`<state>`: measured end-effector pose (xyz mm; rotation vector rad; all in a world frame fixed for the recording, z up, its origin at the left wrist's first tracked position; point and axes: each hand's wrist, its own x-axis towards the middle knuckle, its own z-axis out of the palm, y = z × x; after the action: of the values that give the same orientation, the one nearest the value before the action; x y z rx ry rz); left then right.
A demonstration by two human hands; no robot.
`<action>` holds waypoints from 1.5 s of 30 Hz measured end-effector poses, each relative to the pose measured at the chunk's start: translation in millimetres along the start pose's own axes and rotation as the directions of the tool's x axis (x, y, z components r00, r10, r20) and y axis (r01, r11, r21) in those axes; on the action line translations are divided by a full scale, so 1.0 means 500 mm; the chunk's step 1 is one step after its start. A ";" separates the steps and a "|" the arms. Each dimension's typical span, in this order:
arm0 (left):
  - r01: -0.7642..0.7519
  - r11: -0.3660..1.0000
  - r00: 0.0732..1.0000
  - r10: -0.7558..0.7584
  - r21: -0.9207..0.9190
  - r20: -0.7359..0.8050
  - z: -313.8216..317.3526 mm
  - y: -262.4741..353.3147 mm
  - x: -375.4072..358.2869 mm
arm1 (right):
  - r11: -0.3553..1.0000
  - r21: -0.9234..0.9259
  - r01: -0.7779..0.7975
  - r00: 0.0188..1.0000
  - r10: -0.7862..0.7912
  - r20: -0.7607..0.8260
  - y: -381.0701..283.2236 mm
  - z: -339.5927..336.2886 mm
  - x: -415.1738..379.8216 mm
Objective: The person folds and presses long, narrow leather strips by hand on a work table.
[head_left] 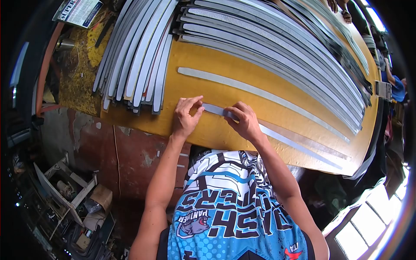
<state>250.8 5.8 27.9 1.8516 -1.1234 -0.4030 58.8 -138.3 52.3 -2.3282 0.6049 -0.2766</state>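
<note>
A long, thin, belt-like pale grey strip (299,146) lies along the near side of the yellow table, one end raised at my hands. My left hand (187,118) pinches the strip's left end between thumb and fingers. A short way to the right, my right hand (243,120) is closed on the same strip, its fingertips partly hiding it. Beside it runs a brownish, see-through-looking strip (305,139), partly covered near my right hand. Farther back, another grey strip (260,92) with a rounded end lies flat by itself.
Many layered grey strips form a stack (268,47) at the back and another stack (138,56) at the left. The yellow tabletop (190,82) curves toward the right. A printed package (80,11) sits at top left. Another person (396,86) is at far right.
</note>
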 end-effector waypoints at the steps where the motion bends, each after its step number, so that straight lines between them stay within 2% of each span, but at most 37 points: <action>1: -0.003 1.000 1.000 0.003 0.004 -0.001 0.000 0.000 0.000 | 1.000 0.000 0.000 1.000 0.000 0.000 0.000 0.000 0.000; 45: -0.041 0.997 0.998 0.043 0.058 -0.037 0.003 -0.001 -0.002 | 1.000 -0.014 -0.007 1.000 0.007 -0.022 -0.006 0.005 0.006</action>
<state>249.3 6.0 26.6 1.8744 -1.1565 -0.3123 63.2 -136.4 52.4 -2.3387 0.6278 -0.2959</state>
